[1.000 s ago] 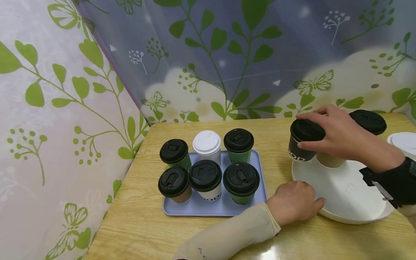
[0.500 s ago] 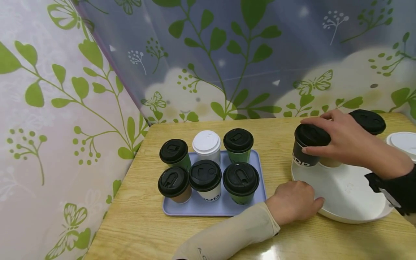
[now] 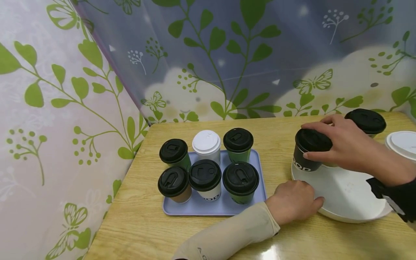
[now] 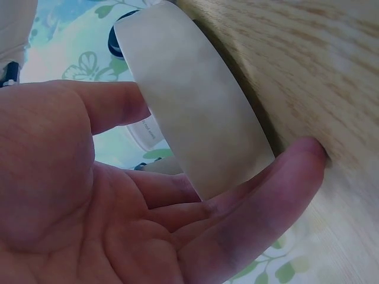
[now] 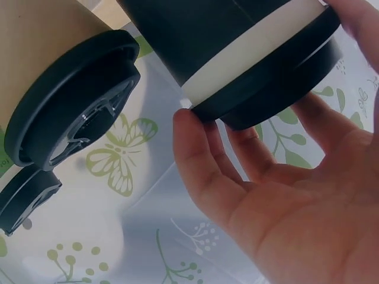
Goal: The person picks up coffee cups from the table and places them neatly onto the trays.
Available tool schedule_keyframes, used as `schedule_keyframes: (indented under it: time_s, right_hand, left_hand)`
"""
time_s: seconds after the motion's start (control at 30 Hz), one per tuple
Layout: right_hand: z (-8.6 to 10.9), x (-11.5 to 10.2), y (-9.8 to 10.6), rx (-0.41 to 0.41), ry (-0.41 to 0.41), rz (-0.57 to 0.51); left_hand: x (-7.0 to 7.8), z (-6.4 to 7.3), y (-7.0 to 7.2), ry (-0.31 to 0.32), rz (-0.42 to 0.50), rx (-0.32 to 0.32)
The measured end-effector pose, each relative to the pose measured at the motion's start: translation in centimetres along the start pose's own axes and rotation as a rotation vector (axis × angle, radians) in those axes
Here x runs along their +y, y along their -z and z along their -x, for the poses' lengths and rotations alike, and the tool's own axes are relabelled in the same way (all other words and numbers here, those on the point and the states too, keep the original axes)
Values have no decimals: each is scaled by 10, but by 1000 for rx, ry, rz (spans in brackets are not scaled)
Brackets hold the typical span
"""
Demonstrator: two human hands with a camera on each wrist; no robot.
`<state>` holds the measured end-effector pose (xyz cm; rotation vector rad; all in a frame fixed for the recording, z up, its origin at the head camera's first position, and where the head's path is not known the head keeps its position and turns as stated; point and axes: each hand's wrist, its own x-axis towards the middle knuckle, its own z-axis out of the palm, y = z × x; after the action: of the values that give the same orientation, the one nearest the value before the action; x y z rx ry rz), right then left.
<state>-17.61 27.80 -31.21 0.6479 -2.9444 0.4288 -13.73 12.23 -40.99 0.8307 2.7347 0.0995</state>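
Note:
My right hand (image 3: 352, 146) grips a black paper coffee cup (image 3: 304, 159) by its black lid, fingers and thumb spread round the lid's edge. The cup stands upright at the back left of a white round tray (image 3: 351, 196), its base overlapping the tray's rim. In the right wrist view the cup (image 5: 195, 29) shows a pale band under its lid. My left hand (image 3: 294, 202) holds the tray's near left side. In the left wrist view the tray's white wall (image 4: 189, 100) lies between thumb and fingers, and one fingertip touches the wooden table.
A lilac rectangular tray (image 3: 261, 189) at left bears several lidded cups, one a white cup (image 3: 207, 142). A black-lidded cup (image 3: 366, 121) and a white-lidded cup (image 3: 403, 142) stand at right. A brown cup (image 5: 53, 35) is beside the held one. A patterned cloth (image 3: 208, 54) hangs behind.
My right hand has lowered the black cup and shifted it slightly right, over the white tray's back left. My left hand has stayed in place.

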Motion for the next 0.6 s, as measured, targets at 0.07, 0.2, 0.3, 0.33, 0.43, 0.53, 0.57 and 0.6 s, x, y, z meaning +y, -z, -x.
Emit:
schedule_keyframes:
  time_s: [0.07, 0.2, 0.3, 0.33, 0.43, 0.53, 0.57, 0.6]
  right_hand:
    - [1, -1, -1, -1, 2, 3]
    - [4, -2, -3, -14, -12, 21]
    - [6, -2, -4, -29, -25, 33]
    - [7, -2, -4, -27, -24, 36]
    - [8, -2, -5, -23, -16, 49]
    - [10, -1, -7, -10, -5, 61]
    - [10, 0, -7, -6, -3, 62]
    - [11, 0, -8, -4, 0, 64]
  left_hand:
    - [0, 0, 0, 0, 2, -2]
    - [0, 0, 0, 0, 11, -6]
    - [0, 0, 0, 2, 10, -6]
    - [0, 0, 0, 2, 9, -5]
    - [0, 1, 0, 5, 2, 3]
    - [0, 1, 0, 8, -4, 10]
    - [1, 1, 0, 7, -6, 11]
    - [1, 1, 0, 7, -7, 10]
